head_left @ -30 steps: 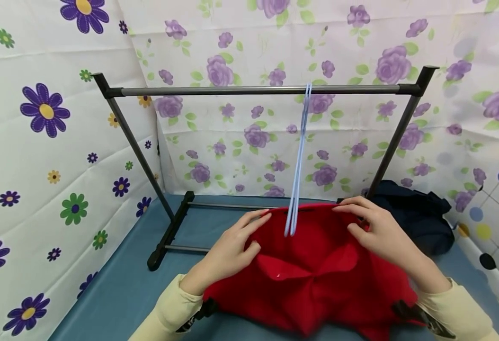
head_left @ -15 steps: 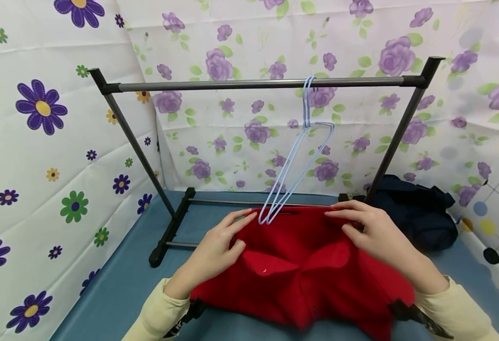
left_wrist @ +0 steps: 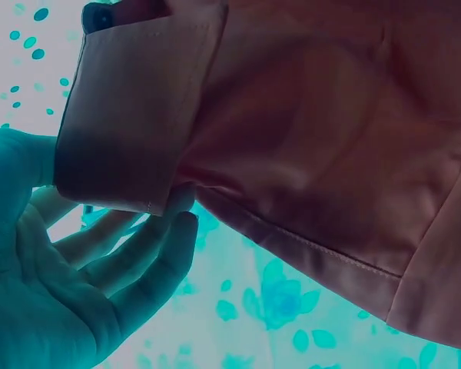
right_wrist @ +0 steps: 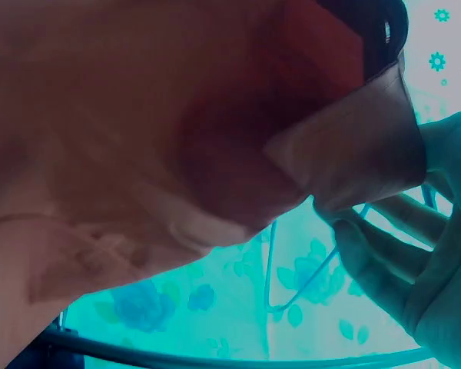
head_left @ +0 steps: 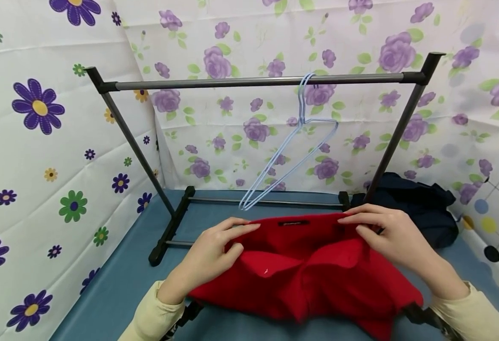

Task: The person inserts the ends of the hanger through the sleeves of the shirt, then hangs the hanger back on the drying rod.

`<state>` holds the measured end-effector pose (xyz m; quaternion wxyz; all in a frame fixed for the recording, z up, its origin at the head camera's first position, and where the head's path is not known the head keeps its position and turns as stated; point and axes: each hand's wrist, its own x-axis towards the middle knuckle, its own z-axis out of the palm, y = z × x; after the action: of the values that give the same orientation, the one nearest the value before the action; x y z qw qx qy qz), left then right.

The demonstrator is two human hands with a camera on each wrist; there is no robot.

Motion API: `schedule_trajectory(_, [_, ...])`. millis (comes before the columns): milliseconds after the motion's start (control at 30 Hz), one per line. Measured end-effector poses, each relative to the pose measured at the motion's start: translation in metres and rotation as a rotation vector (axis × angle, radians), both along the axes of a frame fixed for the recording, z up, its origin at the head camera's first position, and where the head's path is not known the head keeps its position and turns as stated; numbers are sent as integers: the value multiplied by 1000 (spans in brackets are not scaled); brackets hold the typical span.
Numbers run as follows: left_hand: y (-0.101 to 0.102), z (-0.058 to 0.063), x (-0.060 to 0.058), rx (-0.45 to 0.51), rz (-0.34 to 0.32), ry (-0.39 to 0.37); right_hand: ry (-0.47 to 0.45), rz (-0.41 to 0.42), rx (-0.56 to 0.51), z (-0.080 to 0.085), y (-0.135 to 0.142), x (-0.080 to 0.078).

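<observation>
Left grip (head_left: 209, 255) and right grip (head_left: 392, 234), fingers partly curled, hold the red garment (head_left: 289, 289) between them, pinching opposite ends of its labelled upper edge, apparently to spread it. Light-blue hangers (head_left: 302, 121) hang beyond the grips.

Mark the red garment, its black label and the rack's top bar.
Red garment (head_left: 305, 277): head view, on the folded cloth between the hands.
Black label (head_left: 293, 223): head view, on its middle.
Top bar (head_left: 249, 82): head view, near mid-length.
</observation>
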<state>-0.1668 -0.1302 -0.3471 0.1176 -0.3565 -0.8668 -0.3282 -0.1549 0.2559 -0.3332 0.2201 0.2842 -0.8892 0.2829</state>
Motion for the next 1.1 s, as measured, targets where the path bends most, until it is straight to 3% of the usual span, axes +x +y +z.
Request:
schedule_trajectory(200, [3,8,-1,-14,38,51,96,-37,36,0,2,-3])
schedule_trajectory(433, [5,16,-3,-50,127,81,64,17,102,5,-1,-6])
schedule_trajectory(800, [1,16,-8,-141,149,-21,-24,113,129,10,-6,-8])
schedule_trajectory(933, [-2,14,-13,-138,182,-35,29,100,110,6,-3,-9])
schedule_trajectory(1100, [-2,14,-22,-101,213,12,146,121,101,2,-3,-13])
